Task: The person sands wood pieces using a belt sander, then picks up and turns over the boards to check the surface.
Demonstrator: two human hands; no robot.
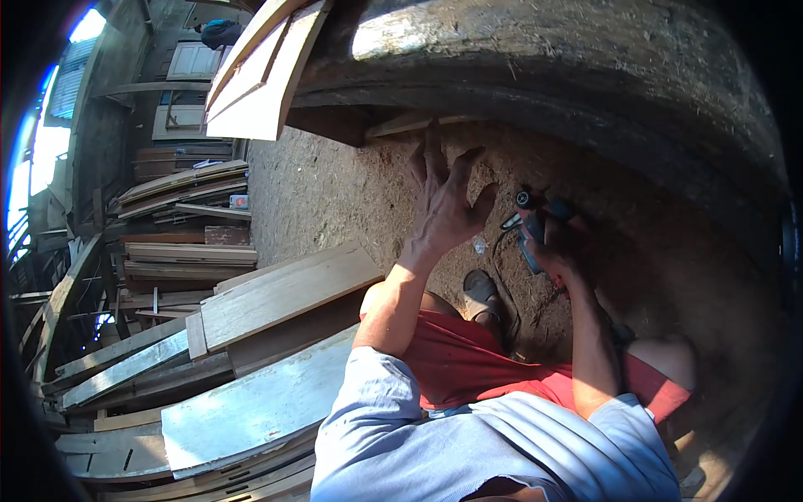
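Note:
My left hand (447,205) is raised, its fingers spread and nothing in them. It is near the lower edge of a big timber beam (535,50) that spans the top of the view. To its right, my right hand (548,247) is wrapped round a teal and black power tool (529,219) with a round black end and a shiny metal part. The shade hides much of its body, and its exact kind is unclear. A dark cord (499,268) runs beside it over the ground, near my sandalled foot (481,294).
A pale wooden panel (293,75) juts out at the upper left. Stacked boards (284,293) and a whitish panel (259,402) lie to my left, with more planks (188,251) behind. A person (220,33) is far back. Sawdust covers the dirt floor (309,192).

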